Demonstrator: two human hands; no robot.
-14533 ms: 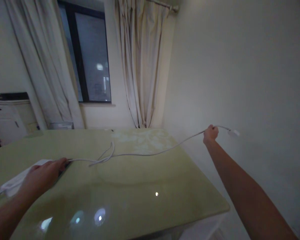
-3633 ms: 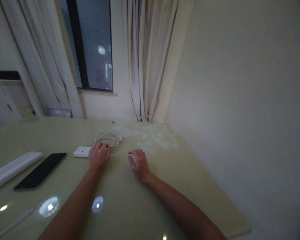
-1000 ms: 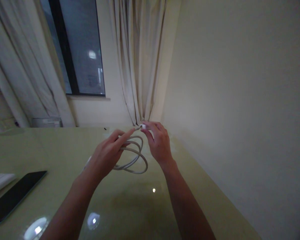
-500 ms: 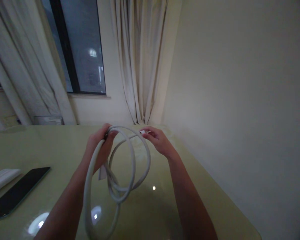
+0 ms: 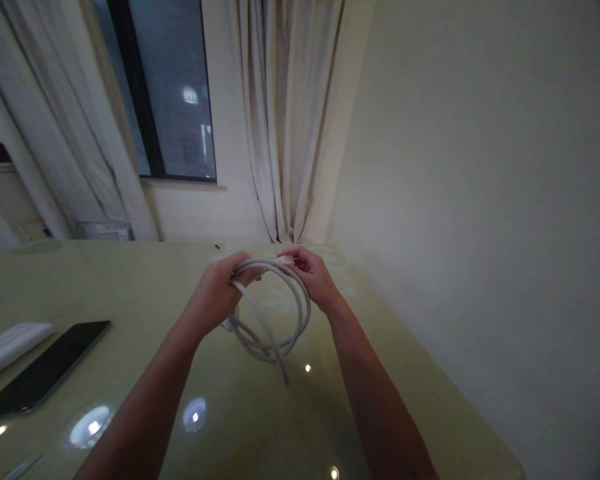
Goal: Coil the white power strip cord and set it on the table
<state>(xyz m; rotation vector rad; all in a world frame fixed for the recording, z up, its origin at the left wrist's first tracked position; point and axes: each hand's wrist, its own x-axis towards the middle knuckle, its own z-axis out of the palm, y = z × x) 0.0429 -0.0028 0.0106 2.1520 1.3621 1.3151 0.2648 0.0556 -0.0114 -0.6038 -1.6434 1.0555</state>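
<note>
- Table [image 5: 130, 287] — a phone [image 5: 45, 367] lies flat at the near left, well apart from the hands.
- Left hand [image 5: 215, 297] is closed round the top of the cable [image 5: 306, 313]; right hand [image 5: 313, 277] pinches it just beside.
- Half a second ago the loops hung wide and long; now they form a tighter coil, so the winding looks nearly done.
- Coil hangs upright above the table, its face toward the camera, a loose tail pointing down.
- Curtain [image 5: 290, 120] behind.

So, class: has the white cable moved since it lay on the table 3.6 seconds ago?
Yes: upward. The cable lay coiled on the table; now it hangs in loops above it, held by the left hand and right hand.
</note>
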